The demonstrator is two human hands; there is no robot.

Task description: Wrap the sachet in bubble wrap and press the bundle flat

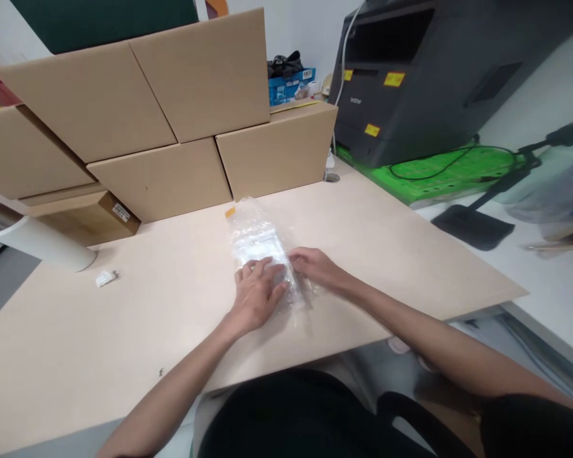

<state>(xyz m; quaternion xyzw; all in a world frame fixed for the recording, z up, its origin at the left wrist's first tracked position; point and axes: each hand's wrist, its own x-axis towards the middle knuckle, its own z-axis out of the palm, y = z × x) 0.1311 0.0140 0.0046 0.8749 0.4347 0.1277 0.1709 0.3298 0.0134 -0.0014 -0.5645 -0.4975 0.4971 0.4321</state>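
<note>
A clear plastic bag (256, 219) lies on the tabletop, with a small orange label at its far left corner. Inside or under the crinkled film is a pale, flat, shiny piece; glare hides what it is. My left hand (256, 296) rests on the near part of the bag, palm down, fingers spread. At the bag's right edge, my right hand (315, 266) has its fingers pressed together on the folded film. Its fingertips are partly hidden by the plastic.
Cardboard boxes (160, 181) are stacked along the back. A white cylinder (52, 242) and a crumpled white scrap (106, 277) are at the left. On the right, a dark printer (410, 89) stands on a green base (449, 168), near a black flat-ended stand (472, 227).
</note>
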